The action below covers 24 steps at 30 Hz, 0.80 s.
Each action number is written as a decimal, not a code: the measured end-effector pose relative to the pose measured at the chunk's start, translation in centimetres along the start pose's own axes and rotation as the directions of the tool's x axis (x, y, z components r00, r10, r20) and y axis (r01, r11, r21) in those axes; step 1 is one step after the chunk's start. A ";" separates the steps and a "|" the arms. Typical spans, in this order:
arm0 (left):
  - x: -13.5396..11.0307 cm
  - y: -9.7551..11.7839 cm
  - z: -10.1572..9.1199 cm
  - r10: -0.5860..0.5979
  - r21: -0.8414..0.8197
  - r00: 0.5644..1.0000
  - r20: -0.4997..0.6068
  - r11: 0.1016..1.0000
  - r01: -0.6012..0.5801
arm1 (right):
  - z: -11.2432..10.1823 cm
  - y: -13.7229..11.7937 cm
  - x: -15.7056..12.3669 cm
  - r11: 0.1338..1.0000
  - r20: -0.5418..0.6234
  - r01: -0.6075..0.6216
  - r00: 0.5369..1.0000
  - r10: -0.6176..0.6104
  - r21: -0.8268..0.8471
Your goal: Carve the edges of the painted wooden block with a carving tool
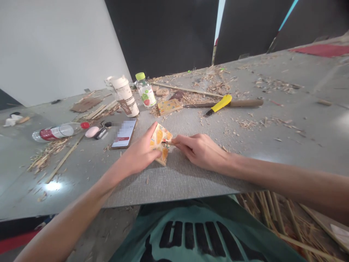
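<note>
My left hand (pixel 140 154) grips a small square block with an orange and yellow printed face (pixel 160 138), holding it tilted on the grey table (pixel 191 174) near the front edge. My right hand (pixel 200 149) pinches a thin wooden stick (pixel 167 143) whose tip lies against the block's face. Both hands are closed on what they hold.
Behind the hands lie a phone (pixel 124 133), a paper cup (pixel 124 95), a small bottle with a green cap (pixel 145 91), a second printed block (pixel 169 106), a yellow utility knife (pixel 219 104) and a wooden rod (pixel 245 103). A lying bottle (pixel 58 131) and wood shavings cover the left.
</note>
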<state>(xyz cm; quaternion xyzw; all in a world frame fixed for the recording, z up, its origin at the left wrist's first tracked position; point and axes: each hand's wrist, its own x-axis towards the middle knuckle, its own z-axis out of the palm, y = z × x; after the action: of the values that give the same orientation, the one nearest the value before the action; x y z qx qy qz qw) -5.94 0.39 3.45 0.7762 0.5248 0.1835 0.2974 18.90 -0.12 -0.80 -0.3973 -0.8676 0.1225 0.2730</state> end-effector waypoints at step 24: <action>-1.2 0.3 1.3 0.199 -0.412 0.930 -0.310 0.853 -0.320 | -2.9 3.3 1.1 0.766 -0.220 -0.073 0.937 0.273 0.639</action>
<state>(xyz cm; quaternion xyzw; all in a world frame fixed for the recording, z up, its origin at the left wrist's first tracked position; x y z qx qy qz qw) -5.38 -1.14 2.70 0.7185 0.3906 0.4386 0.3727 22.02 2.82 0.57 -0.3780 -0.6857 0.3642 0.5042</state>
